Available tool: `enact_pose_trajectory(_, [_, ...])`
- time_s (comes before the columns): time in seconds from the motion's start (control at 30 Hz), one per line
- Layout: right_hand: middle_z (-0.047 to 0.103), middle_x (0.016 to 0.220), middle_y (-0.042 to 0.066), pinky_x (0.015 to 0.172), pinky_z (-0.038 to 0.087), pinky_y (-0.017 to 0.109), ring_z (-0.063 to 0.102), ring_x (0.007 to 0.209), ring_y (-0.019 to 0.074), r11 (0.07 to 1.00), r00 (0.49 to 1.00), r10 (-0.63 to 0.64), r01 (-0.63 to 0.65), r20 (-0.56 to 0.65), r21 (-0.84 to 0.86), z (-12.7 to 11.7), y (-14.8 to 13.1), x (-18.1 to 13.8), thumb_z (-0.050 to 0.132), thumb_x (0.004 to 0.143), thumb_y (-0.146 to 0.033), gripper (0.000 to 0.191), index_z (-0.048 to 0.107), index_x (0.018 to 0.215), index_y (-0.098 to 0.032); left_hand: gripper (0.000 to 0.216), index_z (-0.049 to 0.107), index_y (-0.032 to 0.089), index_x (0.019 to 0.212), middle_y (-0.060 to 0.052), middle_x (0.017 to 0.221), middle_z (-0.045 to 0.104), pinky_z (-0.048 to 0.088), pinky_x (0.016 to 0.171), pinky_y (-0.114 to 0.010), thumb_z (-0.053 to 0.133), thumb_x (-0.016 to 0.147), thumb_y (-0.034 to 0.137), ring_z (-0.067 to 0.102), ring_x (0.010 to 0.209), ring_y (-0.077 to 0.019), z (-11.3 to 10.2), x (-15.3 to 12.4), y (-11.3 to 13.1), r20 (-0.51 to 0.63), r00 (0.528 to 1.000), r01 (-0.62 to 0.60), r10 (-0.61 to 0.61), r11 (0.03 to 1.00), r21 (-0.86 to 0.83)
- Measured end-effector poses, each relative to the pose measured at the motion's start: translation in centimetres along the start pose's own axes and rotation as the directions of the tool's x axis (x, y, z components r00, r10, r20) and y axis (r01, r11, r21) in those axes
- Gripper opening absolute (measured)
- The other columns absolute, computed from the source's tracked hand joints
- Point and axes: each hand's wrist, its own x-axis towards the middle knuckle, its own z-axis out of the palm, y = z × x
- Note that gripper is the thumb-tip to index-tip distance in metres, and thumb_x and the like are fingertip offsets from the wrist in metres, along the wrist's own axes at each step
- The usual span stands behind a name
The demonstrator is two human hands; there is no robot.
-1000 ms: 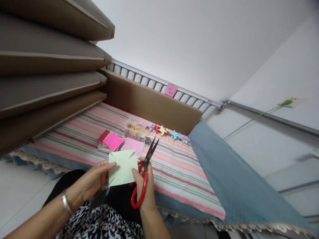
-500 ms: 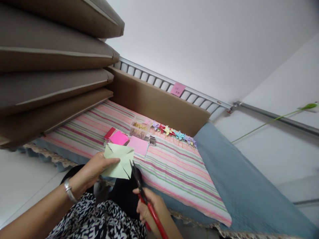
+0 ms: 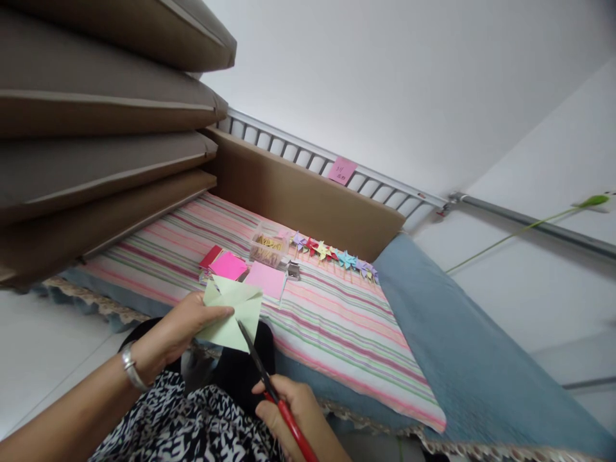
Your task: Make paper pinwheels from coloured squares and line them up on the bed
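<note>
A square of pale green paper (image 3: 240,319) with slits running in from its corners is pinched at its left side by my left hand (image 3: 195,321), thumb on top. My right hand (image 3: 293,410) is wrapped round the red handles of a pair of scissors (image 3: 262,372). The dark blades lie over the paper's lower right part, with the tips near its middle. Just beyond the paper are bright pink paper squares (image 3: 228,265) and a stack of light pink squares (image 3: 265,280).
A clear box (image 3: 269,247) of brass-coloured pieces stands behind the paper stacks, beside a small dark metal item (image 3: 293,269). Several paper pinwheels (image 3: 323,251) on sticks lie in a row on the striped cloth (image 3: 346,340). Brown cushions (image 3: 106,154) are piled at the left.
The scissors have moved up and left; their blades, apart beside the lower right corner before, now reach into the paper. My left hand keeps its hold, the paper tilted slightly.
</note>
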Motion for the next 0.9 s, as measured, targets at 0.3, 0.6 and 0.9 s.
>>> enact_pose_trajectory(0.3, [0.052, 0.063, -0.003, 0.056, 0.037, 0.023, 0.045, 0.055, 0.0119, 0.999, 0.999, 0.029, -0.029, -0.024, -0.024, 0.2, -0.6, -0.7, 0.06, 0.076, -0.028, 0.022, 0.071, 0.094, -0.02, 0.027, 0.074, 0.012, 0.082, -0.008, 0.071, 0.075, 0.048, 0.055, -0.028, 0.078, 0.059, 0.026, 0.065, 0.058, -0.0212, 0.1, 0.0, -0.2, 0.006, 1.0, -0.003, 0.003, 1.0, -0.008])
enact_pose_trajectory(0.6, [0.045, 0.057, -0.005, 0.054, 0.034, 0.022, 0.04, 0.054, 0.0107, 0.999, 1.0, 0.014, -0.014, -0.015, -0.04, 0.3, 0.5, -0.1, 0.063, 0.075, -0.028, 0.019, 0.071, 0.09, -0.02, 0.027, 0.074, 0.012, 0.084, -0.008, 0.071, 0.075, 0.047, 0.056, -0.025, 0.077, 0.06, 0.026, 0.065, 0.059, -0.0196, 0.0, 0.2, -0.5, 0.016, 1.0, -0.01, 0.009, 1.0, 0.015])
enact_pose_trajectory(0.9, [0.038, 0.053, -0.006, 0.047, 0.025, 0.023, 0.033, 0.049, 0.0091, 0.999, 0.999, 0.027, -0.026, 0.018, -0.034, 0.5, 1.0, 0.2, 0.063, 0.074, -0.031, 0.022, 0.07, 0.09, -0.017, 0.026, 0.073, 0.011, 0.08, -0.008, 0.07, 0.075, 0.047, 0.056, -0.026, 0.077, 0.059, 0.027, 0.065, 0.059, -0.0204, 0.2, 0.0, -0.6, 0.006, 1.0, -0.011, 0.01, 1.0, 0.02])
